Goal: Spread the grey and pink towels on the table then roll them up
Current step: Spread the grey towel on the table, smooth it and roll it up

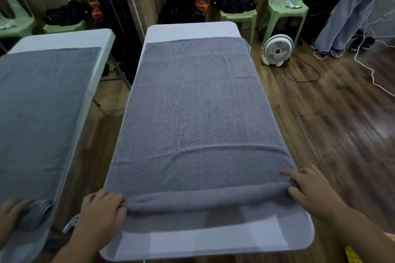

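The grey towel (196,109) lies spread lengthwise over the white table (192,241), covering most of its top. Its near end is turned into a thin roll (205,197) running across the table. My left hand (100,211) grips the roll's left end, fingers curled over it. My right hand (310,188) presses on the right end, fingers over the roll and thumb behind it. No pink towel is in view.
A wall mirror (42,92) on the left repeats the table, towel and a hand. Green plastic chairs (239,6) with dark bags stand behind the table. A white floor fan (277,50) with cables sits on the wood floor at right. A person's legs (350,10) stand far right.
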`<state>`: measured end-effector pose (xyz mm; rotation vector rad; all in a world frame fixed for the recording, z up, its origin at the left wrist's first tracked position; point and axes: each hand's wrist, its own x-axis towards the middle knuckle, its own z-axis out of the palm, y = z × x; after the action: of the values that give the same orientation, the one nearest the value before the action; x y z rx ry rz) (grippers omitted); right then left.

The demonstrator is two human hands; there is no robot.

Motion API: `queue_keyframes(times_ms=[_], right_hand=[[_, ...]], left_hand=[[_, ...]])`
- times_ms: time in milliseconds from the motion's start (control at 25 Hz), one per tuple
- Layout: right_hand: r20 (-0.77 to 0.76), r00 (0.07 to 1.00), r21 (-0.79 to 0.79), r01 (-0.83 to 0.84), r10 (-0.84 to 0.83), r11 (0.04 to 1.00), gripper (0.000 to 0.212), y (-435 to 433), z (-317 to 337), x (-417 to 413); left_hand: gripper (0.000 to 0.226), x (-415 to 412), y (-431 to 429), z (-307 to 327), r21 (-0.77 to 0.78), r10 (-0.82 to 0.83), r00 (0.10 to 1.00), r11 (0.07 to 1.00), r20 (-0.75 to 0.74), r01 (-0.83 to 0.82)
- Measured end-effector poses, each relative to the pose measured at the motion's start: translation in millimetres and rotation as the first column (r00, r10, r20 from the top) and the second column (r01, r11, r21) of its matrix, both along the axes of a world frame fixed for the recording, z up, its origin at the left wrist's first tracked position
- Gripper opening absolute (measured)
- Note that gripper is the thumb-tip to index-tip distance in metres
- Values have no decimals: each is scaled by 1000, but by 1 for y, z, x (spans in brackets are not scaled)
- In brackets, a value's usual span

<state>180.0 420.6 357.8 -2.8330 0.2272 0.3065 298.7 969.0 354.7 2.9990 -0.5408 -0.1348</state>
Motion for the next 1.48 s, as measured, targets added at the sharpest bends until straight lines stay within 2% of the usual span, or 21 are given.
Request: queue_keyframes(times_ms=[120,200,320,360,440,520,600,680,800,920,1000,1120,1200,1280,1400,1480], right_hand=[[-56,996,-56,62,-66,996,44,-2,1,30],[48,998,-143,39,-33,989,43,-6,0,36],[228,957,-232,-123,177,965,32,0,-4,16],[211,950,-268,-169,229,949,39,5,-7,9],[124,975,-270,-147,186,952,53,12,-15,6],[155,985,-241,-35,75,970,52,10,-26,15],[195,981,-193,16,22,981,40,11,-26,24],[208,977,-174,-14,51,985,28,5,-24,20],[142,987,-157,-52,75,986,9,-2,-11,14],[121,993,-145,10,8,989,20,-9,-4,34],[215,976,-171,60,-22,983,23,-12,-2,47],[306,939,-173,-108,158,979,23,-2,-3,37],[223,943,-219,-198,246,956,45,-2,-13,27],[159,965,-192,-177,209,965,57,-11,-26,35],[176,970,-75,-158,168,985,45,-16,-29,50],[135,982,-11,-130,131,991,34,-19,-13,51]], left_hand=[[21,33,-13,6,21,66,998,998,16,-66],[25,45,-16,8,44,104,992,993,77,-108],[41,24,-10,-1,103,36,995,994,93,-46],[52,15,-8,-5,139,-5,998,990,61,-4],[64,13,-6,-14,174,-13,1000,985,26,8],[59,23,-8,-12,159,28,999,987,21,-31],[48,25,-7,-8,148,18,999,989,27,-22],[39,18,-3,-2,138,2,999,990,33,-6],[27,10,0,5,100,-14,998,995,56,8],[30,32,-4,8,96,9,997,995,77,-16],[33,42,-9,11,90,49,995,994,83,-57],[42,29,-13,0,71,-41,996,997,85,35],[60,17,-16,-9,100,-65,997,993,30,61],[59,20,-24,-17,114,7,1000,993,26,-10],[44,28,-36,-8,127,108,994,986,12,-109],[39,22,-37,-3,125,106,994,986,28,-109]])
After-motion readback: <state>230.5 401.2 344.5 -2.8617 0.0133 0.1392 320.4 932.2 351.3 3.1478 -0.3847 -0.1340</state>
